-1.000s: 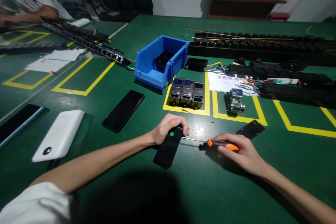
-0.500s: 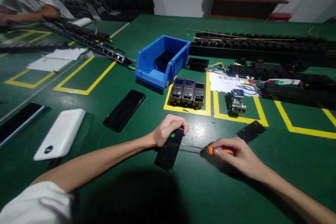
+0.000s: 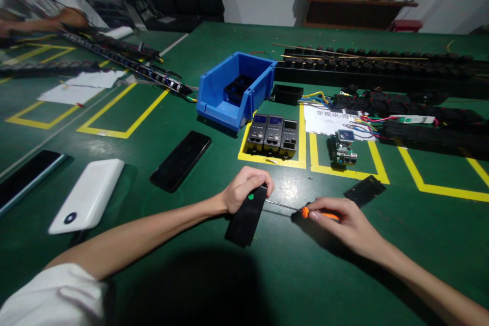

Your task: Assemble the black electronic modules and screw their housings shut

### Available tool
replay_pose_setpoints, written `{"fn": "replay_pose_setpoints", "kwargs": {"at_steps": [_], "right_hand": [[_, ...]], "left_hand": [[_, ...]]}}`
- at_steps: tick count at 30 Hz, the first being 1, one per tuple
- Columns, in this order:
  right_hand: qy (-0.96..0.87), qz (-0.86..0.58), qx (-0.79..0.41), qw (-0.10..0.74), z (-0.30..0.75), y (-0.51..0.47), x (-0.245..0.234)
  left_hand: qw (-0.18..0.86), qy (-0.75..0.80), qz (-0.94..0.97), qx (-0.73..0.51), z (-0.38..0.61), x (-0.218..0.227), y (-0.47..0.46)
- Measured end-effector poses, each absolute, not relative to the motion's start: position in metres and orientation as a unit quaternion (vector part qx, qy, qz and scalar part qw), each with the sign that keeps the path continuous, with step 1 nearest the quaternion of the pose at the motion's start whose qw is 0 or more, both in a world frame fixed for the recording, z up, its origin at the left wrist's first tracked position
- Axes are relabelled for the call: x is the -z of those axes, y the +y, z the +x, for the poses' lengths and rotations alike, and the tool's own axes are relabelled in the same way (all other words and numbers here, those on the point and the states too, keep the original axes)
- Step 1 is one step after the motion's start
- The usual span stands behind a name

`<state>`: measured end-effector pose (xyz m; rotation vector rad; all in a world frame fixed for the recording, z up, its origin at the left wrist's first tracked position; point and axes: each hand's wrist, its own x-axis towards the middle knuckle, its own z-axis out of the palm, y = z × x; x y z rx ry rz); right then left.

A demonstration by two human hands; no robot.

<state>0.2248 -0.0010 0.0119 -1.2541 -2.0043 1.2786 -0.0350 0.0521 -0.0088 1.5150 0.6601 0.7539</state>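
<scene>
Black oblong piece with green dot in grip of left hand, orange screwdriver in grip of right hand.

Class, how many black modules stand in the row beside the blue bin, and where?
3: the left module, nearest the blue bin; the middle module; and the right module, nearest the right-hand yellow strip. None in that row looks hidden.

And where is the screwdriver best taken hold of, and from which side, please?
Probably by the thick orange handle of the screwdriver, coming from the right, where the right hand holds it. The thin shaft points left, its tip by the edge of the black piece in the left hand, so that end offers little to grip.
</scene>
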Motion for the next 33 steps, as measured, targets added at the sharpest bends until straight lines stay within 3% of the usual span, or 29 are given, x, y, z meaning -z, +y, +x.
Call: {"fn": "replay_pose_setpoints", "kwargs": {"at_steps": [9,17,24,26,30,33], "right_hand": [[-0.743,-0.449,-0.438,0.235,0.224,-0.003,-0.011],[-0.828,-0.374,-0.303,0.287,0.228,-0.004,-0.009],[-0.888,-0.305,-0.111,0.326,0.232,-0.007,0.001],[-0.862,-0.329,-0.171,0.347,0.232,-0.009,-0.001],[-0.681,-0.451,-0.425,0.39,0.229,-0.01,-0.007],[-0.542,-0.481,-0.59,0.356,0.226,-0.008,-0.009]], "left_hand": [[0.618,0.289,0.657,-0.322,-0.035,0.01,0.052],[0.619,0.3,0.653,-0.318,-0.034,0.009,0.051],[0.622,0.297,0.65,-0.319,-0.033,0.007,0.051],[0.622,0.297,0.65,-0.319,-0.033,0.006,0.051],[0.623,0.3,0.647,-0.32,-0.032,0.007,0.051],[0.624,0.302,0.645,-0.323,-0.032,0.007,0.051]]}}
